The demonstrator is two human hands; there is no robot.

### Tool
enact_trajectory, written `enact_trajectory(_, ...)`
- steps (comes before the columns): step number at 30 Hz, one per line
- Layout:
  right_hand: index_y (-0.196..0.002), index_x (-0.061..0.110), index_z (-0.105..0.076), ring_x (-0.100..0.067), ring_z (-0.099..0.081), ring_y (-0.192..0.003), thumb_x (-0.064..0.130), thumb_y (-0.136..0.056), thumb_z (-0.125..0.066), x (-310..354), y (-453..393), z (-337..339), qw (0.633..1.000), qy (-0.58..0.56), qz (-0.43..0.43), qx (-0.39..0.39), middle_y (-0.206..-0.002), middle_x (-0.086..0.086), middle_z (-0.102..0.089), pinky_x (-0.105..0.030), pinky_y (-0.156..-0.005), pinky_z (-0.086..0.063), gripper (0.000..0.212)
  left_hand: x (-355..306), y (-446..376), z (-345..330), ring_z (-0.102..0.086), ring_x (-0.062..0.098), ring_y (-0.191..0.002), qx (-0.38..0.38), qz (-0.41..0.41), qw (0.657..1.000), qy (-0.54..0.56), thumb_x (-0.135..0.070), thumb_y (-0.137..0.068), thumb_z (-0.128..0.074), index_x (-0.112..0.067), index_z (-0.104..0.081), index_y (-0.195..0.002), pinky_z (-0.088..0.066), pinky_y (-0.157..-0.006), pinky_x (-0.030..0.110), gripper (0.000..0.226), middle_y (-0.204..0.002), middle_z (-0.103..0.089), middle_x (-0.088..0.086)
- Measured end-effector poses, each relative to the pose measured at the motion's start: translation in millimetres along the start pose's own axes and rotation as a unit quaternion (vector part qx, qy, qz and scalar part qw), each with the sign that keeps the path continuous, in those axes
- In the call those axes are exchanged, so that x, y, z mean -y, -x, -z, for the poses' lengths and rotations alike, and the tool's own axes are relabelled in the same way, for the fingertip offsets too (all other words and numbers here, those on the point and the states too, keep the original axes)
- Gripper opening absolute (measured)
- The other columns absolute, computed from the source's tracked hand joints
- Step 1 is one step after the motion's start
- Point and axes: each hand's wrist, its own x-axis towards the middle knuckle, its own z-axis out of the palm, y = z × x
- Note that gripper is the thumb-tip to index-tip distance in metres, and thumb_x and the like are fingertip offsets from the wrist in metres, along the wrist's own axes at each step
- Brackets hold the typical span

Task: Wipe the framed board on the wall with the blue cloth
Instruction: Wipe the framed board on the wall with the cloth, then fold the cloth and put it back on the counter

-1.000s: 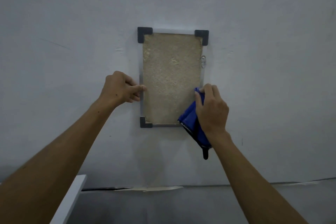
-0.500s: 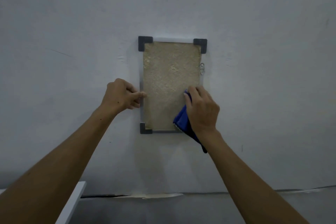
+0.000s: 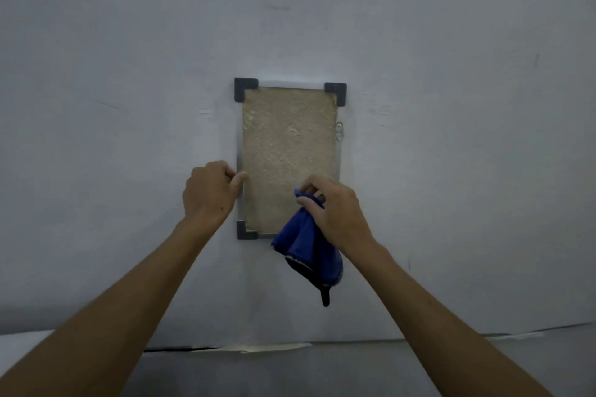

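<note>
A tall framed board [image 3: 288, 145] with a rough tan face, thin metal frame and black corner caps hangs on the grey wall. My left hand [image 3: 209, 193] grips its left frame edge, thumb against the rail, about two thirds of the way down. My right hand [image 3: 335, 213] holds the blue cloth [image 3: 306, 245] bunched in its fingers at the board's lower right part. The cloth hangs down loose below the frame's bottom edge, with a black tab at its lowest tip. The board's lower right corner is hidden behind the cloth and hand.
A small metal hook [image 3: 339, 131] sticks out from the frame's right edge near the top. Below, the wall meets a grey surface along a cracked seam [image 3: 251, 348].
My right hand moved left and lifted slightly off the board, and the cloth now hangs down looser and longer. The left hand kept its grip on the frame. The view shifted upward.
</note>
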Motion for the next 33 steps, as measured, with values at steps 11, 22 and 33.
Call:
enact_trajectory(11,-0.097,0.018,-0.053,-0.015,-0.069,-0.091,0.026,-0.097,-0.062,25.0,2.5,24.2,0.982,-0.138,-0.128,0.019,-0.103,-0.003,-0.070,-0.038,-0.070,-0.062,0.013,-33.4,79.4,-17.5,-0.067,-0.004,-0.079,0.282,-0.026,0.938,0.200,-0.077,-0.065,-0.072,-0.035,-0.056,-0.113,-0.053,-0.057,0.013,0.066,-0.096,-0.064,-0.017)
enact_trajectory(22,-0.097,0.016,-0.055,-0.025,-0.066,-0.080,0.030,-0.087,-0.075,36.1,9.7,22.3,0.939,-0.242,-0.235,0.061,-0.090,-0.012,-0.069,-0.044,-0.066,-0.056,0.027,-6.1,70.9,30.9,-0.074,0.021,-0.093,0.330,0.113,0.891,0.289,-0.036,-0.081,-0.080,-0.022,-0.080,-0.097,-0.061,-0.079,0.032,0.021,-0.092,-0.079,0.001)
enact_trajectory(33,-0.116,0.000,-0.061,-0.021,-0.066,-0.082,0.023,-0.086,-0.077,34.6,24.9,-4.7,0.781,-0.468,-0.399,0.109,-0.099,-0.014,-0.069,-0.028,-0.061,-0.056,0.041,16.9,75.9,39.3,-0.073,0.023,-0.088,0.237,0.304,0.838,0.387,-0.028,-0.079,-0.084,-0.001,-0.075,-0.100,-0.057,-0.060,0.025,0.035,-0.097,-0.079,0.012)
